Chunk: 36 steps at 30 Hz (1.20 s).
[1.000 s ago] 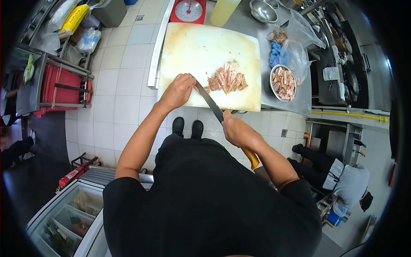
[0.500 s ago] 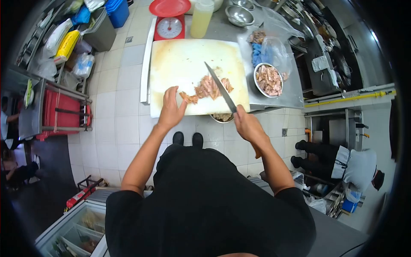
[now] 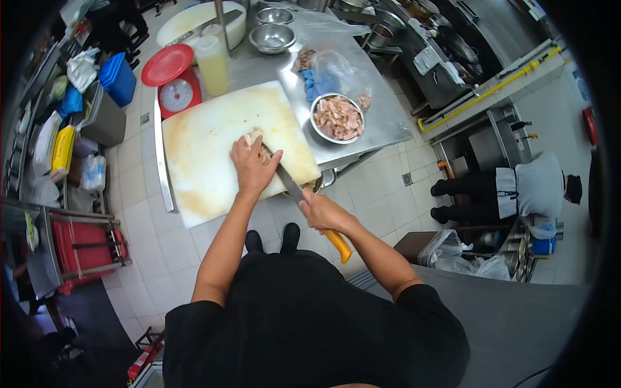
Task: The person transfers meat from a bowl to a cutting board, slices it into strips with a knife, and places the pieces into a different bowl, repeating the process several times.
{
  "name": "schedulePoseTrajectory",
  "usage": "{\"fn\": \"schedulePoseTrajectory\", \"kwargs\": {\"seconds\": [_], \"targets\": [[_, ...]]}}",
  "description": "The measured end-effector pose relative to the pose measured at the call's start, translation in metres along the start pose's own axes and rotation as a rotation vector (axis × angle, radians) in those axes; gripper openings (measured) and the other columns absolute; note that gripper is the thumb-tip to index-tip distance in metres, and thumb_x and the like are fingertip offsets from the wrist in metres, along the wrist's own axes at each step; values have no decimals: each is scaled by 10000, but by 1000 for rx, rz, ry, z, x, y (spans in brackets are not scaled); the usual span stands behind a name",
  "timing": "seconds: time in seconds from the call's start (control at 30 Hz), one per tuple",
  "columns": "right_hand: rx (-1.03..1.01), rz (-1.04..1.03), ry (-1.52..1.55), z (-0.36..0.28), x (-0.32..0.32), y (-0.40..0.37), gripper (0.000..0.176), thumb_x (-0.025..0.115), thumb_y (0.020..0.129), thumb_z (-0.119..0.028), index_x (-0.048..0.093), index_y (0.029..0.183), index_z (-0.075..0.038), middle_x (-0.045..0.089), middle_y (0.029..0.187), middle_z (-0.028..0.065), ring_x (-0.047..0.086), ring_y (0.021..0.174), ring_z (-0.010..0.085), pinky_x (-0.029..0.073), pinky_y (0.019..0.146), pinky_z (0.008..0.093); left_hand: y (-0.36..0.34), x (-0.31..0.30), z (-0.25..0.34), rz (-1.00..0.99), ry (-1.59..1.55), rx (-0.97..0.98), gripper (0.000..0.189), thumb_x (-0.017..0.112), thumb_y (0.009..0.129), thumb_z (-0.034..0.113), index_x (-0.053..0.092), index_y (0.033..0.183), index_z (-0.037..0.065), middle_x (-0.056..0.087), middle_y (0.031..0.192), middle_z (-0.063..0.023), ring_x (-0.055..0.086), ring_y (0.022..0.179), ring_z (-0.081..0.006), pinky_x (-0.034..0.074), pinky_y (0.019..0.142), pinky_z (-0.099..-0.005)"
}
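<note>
On the white cutting board (image 3: 207,139), my left hand (image 3: 254,169) is cupped over pieces of pale pink meat (image 3: 264,155). Its fingers press on the meat and the thumb reaches toward the blade. My right hand (image 3: 323,212) grips a knife (image 3: 290,185) with a yellow handle. The blade runs up and left across the board's near edge, its tip hidden close to the left hand. Right of the board, a metal bowl (image 3: 314,124) holds cut meat. Another container (image 3: 328,178) shows partly beneath the board's near right corner.
A red scale (image 3: 179,92) and a bottle of yellowish liquid (image 3: 212,64) stand behind the board. Metal bowls (image 3: 272,39) and plastic bags (image 3: 333,71) lie farther back on the steel table (image 3: 381,123). To the right, another person (image 3: 537,187) stands at a sink.
The view has turned, so the board appears tilted and farther left. My left hand has come over the meat, beside the knife. The knife's handle now shows below my right hand.
</note>
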State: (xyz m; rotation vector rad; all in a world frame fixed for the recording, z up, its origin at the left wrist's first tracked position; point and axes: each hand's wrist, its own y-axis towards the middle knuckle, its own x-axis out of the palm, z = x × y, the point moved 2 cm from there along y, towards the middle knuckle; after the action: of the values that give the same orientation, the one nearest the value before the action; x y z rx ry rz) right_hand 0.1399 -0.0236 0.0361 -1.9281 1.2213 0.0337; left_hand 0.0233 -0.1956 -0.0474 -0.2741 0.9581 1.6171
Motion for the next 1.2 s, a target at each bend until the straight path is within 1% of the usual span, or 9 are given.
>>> {"fn": "schedulePoseTrajectory", "kwargs": {"seconds": [0.07, 0.2, 0.33, 0.53, 0.6, 0.77, 0.97, 1.1, 1.2], "targets": [[-19, -64, 166, 13, 3, 8, 223, 421, 1039, -237, 409, 1023, -15, 575, 665, 122, 555, 479, 178, 490, 415, 328, -2, 4, 2, 87, 24, 71, 430, 804, 770, 319, 703, 1071, 29, 502, 1267, -260, 441, 1210, -431, 331, 1045, -561], [-43, -178, 339, 17, 7, 14, 204, 423, 1040, -239, 398, 1043, -36, 560, 669, 99, 522, 469, 136, 476, 412, 302, -8, 9, 1, 126, 2, -40, 309, 765, 760, 161, 697, 1036, 40, 519, 1223, -237, 467, 1177, -415, 396, 1015, -495], [-125, -273, 390, 21, 14, 27, 205, 420, 1052, -247, 410, 1095, -47, 559, 673, 79, 496, 456, 99, 465, 410, 274, -11, 5, 2, 180, -22, -125, 310, 748, 745, 117, 699, 1044, 54, 531, 1218, -219, 477, 1173, -403, 414, 1002, -496], [-150, -363, 380, 17, 19, 38, 227, 413, 1055, -245, 432, 1152, -40, 561, 667, 82, 486, 443, 103, 459, 408, 273, -10, -3, 1, 322, -133, -243, 282, 719, 728, 52, 705, 1010, 60, 544, 1244, -180, 551, 1130, -345, 484, 946, -412], [-151, -353, 370, 16, 8, 31, 224, 415, 1053, -244, 432, 1149, -42, 558, 663, 84, 485, 442, 108, 455, 408, 276, -5, 2, 8, 353, -208, -289, 261, 719, 734, 52, 709, 994, 61, 552, 1240, -176, 568, 1123, -333, 497, 936, -406], [-145, -167, 292, 13, -36, -8, 241, 426, 1037, -246, 447, 1080, -10, 565, 650, 93, 518, 458, 162, 469, 445, 325, 24, 23, 67, 414, -306, -154, 237, 710, 750, 53, 712, 987, 57, 577, 1220, -175, 588, 1129, -317, 501, 943, -394], [-160, 60, 440, 52, -87, -14, 221, 445, 1032, -243, 442, 1060, -23, 559, 646, 77, 514, 461, 123, 449, 395, 298, 80, 84, 145, 288, -480, 17, 258, 725, 724, 74, 710, 980, 56, 577, 1191, -168, 583, 1118, -329, 488, 960, -397], [-56, 134, 565, 54, -119, -38, 221, 447, 1040, -214, 460, 1169, -35, 538, 678, 61, 506, 474, 98, 453, 404, 264, 94, 130, 156, 203, -497, 20, 277, 739, 735, 124, 727, 1006, 67, 602, 1166, -164, 579, 1139, -322, 468, 998, -405], [51, 97, 633, 68, -127, -67, 234, 452, 1039, -216, 459, 1186, -35, 537, 676, 58, 497, 464, 98, 453, 411, 265, 97, 148, 146, 85, -266, 119, 260, 719, 770, 175, 734, 1007, 71, 595, 1191, -195, 555, 1136, -359, 444, 1006, -434]]}}
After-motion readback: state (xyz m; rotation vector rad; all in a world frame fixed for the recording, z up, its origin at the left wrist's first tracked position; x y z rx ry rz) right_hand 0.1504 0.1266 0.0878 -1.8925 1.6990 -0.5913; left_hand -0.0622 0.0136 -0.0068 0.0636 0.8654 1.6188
